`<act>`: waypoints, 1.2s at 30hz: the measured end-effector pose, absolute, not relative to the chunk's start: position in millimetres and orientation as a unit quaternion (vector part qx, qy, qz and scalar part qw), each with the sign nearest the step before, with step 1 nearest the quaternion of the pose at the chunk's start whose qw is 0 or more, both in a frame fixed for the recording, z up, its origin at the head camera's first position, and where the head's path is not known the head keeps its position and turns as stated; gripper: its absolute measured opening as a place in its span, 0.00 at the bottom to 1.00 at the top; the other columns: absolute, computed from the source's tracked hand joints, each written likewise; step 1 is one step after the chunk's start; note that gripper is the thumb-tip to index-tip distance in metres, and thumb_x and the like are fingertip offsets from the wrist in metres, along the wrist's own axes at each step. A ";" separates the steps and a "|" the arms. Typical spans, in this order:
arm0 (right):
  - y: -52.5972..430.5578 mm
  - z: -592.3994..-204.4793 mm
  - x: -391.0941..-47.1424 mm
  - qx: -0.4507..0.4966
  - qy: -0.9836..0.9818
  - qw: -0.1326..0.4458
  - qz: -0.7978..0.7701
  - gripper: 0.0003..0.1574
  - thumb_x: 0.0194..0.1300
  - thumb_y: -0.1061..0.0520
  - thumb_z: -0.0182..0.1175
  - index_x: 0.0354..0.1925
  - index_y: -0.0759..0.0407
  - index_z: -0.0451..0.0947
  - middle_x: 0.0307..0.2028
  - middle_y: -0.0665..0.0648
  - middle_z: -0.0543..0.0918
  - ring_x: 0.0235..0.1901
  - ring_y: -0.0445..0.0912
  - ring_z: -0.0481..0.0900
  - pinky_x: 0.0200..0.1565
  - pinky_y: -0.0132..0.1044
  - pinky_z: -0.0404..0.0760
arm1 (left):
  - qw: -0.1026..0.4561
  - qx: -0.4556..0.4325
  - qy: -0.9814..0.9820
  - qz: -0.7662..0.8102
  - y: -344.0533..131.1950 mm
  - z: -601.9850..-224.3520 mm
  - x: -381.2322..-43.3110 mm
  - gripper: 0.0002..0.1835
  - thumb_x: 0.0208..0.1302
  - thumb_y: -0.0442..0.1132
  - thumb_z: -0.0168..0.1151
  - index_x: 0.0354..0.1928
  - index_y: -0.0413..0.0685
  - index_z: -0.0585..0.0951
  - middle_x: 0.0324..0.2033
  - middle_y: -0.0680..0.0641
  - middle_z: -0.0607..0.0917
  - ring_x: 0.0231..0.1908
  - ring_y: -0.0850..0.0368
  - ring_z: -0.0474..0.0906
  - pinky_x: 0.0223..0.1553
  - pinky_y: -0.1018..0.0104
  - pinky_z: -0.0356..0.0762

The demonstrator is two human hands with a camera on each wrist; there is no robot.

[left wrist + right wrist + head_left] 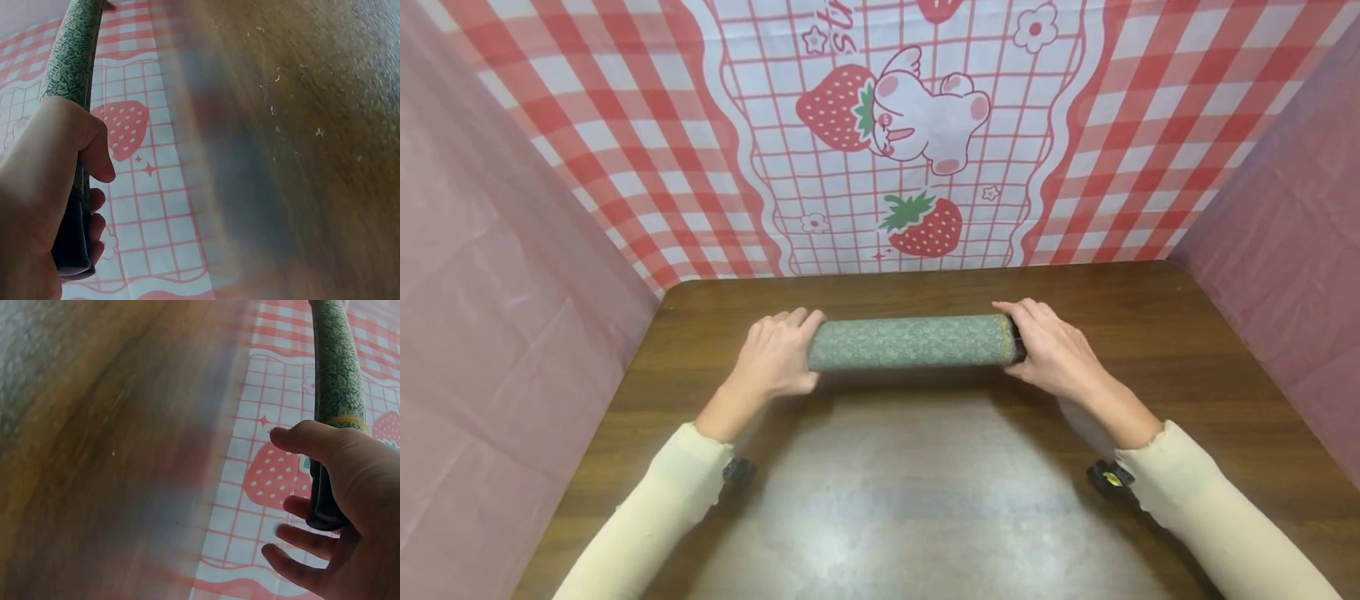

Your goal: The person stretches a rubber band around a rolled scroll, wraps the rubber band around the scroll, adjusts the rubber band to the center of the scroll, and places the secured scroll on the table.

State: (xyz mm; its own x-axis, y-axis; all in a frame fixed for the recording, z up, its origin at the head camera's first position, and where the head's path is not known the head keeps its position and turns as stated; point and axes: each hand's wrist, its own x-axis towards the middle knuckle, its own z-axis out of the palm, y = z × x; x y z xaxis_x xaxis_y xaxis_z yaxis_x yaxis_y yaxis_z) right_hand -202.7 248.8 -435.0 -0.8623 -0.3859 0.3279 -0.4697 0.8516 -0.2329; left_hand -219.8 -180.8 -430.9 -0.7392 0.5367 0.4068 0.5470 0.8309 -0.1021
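Observation:
A long bar-like thing in a green floral fabric cover [913, 342] is held level above the table, with a dark end showing at the right. My left hand [778, 354] grips its left end. In the left wrist view, the thumb and curled fingers of that hand [69, 156] wrap round it, and a dark tip [72, 247] sticks out below. At the other end my right hand [1052, 346] holds the dark part beside a yellowish edge band. The right wrist view shows the right hand's [350, 475] thumb across the bar and several fingers spread apart from it.
Below lies a brown wood-grain table [880, 483] with a bright reflection. A red checked cloth [925, 225] with strawberries hangs behind its far edge. Pink cloth walls [497, 350] stand on both sides. Each wrist carries a small dark camera [1108, 479].

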 end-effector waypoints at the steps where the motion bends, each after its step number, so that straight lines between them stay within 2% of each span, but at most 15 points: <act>1: 248.9 -435.4 -202.9 0.220 -0.953 0.144 0.150 0.55 0.46 0.62 0.87 0.71 0.61 0.76 0.60 0.67 0.85 0.62 0.65 0.83 0.48 0.71 0.89 | 0.220 -0.296 -0.930 -0.012 -179.8 -431.2 -220.2 0.37 0.37 0.47 0.81 0.56 0.46 0.82 0.41 0.43 0.91 0.34 0.41 0.88 0.31 0.48 0.88; 4: 250.4 -437.2 -202.5 0.204 -0.955 0.167 0.138 0.45 0.44 0.62 0.86 0.61 0.61 0.79 0.52 0.65 0.86 0.55 0.63 0.84 0.43 0.68 0.89 | 0.217 -0.315 -0.924 -0.018 -176.0 -430.1 -220.5 0.39 0.37 0.46 0.82 0.57 0.44 0.83 0.43 0.42 0.91 0.35 0.41 0.88 0.34 0.47 0.90; 6: 251.8 -438.4 -201.5 0.197 -0.955 0.181 0.131 0.43 0.43 0.61 0.86 0.57 0.61 0.78 0.50 0.65 0.86 0.52 0.62 0.84 0.39 0.68 0.88 | 0.204 -0.324 -0.923 -0.025 -173.8 -430.0 -220.6 0.39 0.38 0.45 0.82 0.59 0.42 0.83 0.45 0.41 0.92 0.37 0.40 0.89 0.37 0.47 0.91; 12: 256.5 -440.2 -201.0 0.213 -0.943 0.226 0.123 0.40 0.40 0.61 0.84 0.53 0.60 0.79 0.46 0.63 0.87 0.49 0.60 0.85 0.34 0.66 0.88 | 0.173 -0.316 -0.932 -0.044 -170.3 -434.2 -220.2 0.40 0.41 0.44 0.83 0.62 0.42 0.82 0.50 0.41 0.92 0.42 0.41 0.90 0.41 0.46 0.92; 18: 262.4 -440.1 -202.9 0.228 -0.927 0.267 0.129 0.37 0.37 0.63 0.82 0.49 0.60 0.80 0.43 0.60 0.88 0.47 0.59 0.87 0.33 0.64 0.88 | 0.207 -0.294 -0.933 -0.035 -167.2 -437.7 -221.6 0.42 0.40 0.48 0.85 0.62 0.48 0.82 0.47 0.43 0.92 0.41 0.43 0.90 0.39 0.49 0.89; 23: 265.4 -439.3 -205.4 0.234 -0.920 0.285 0.133 0.37 0.36 0.64 0.81 0.49 0.61 0.81 0.43 0.60 0.88 0.45 0.58 0.86 0.31 0.63 0.87 | 0.207 -0.274 -0.939 -0.020 -168.0 -434.7 -221.9 0.46 0.42 0.55 0.88 0.67 0.52 0.82 0.47 0.42 0.93 0.43 0.43 0.90 0.38 0.50 0.89; 27: 265.2 -437.1 -206.4 0.230 -0.920 0.285 0.141 0.37 0.36 0.65 0.80 0.50 0.61 0.81 0.43 0.60 0.88 0.45 0.58 0.85 0.32 0.63 0.87 | 0.212 -0.268 -0.939 -0.042 -171.0 -435.2 -222.9 0.42 0.42 0.53 0.87 0.62 0.50 0.83 0.43 0.42 0.92 0.39 0.44 0.88 0.34 0.49 0.90; 31: 262.5 -436.4 -205.8 0.220 -0.929 0.261 0.146 0.40 0.39 0.66 0.80 0.55 0.61 0.82 0.46 0.62 0.87 0.48 0.60 0.84 0.34 0.65 0.88 | 0.229 -0.268 -0.933 -0.065 -172.8 -439.0 -223.0 0.37 0.41 0.50 0.85 0.56 0.49 0.84 0.38 0.43 0.91 0.34 0.44 0.87 0.30 0.47 0.90; 36: 261.2 -434.8 -203.8 0.214 -0.943 0.221 0.132 0.47 0.40 0.62 0.85 0.62 0.58 0.81 0.50 0.63 0.86 0.51 0.62 0.82 0.36 0.66 0.88 | 0.231 -0.264 -0.934 -0.069 -172.9 -441.2 -222.0 0.36 0.39 0.50 0.85 0.54 0.49 0.83 0.34 0.43 0.90 0.31 0.45 0.86 0.28 0.47 0.89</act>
State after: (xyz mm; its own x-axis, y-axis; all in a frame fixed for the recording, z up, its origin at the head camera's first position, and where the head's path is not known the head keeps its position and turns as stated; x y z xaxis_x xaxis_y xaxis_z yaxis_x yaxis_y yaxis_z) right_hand -203.8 261.2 -434.8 -0.8113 -0.3448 0.4721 -0.4610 0.8740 -0.1538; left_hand -222.0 -172.9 -441.2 -0.7534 0.4615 0.4683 0.5256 0.8507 0.0073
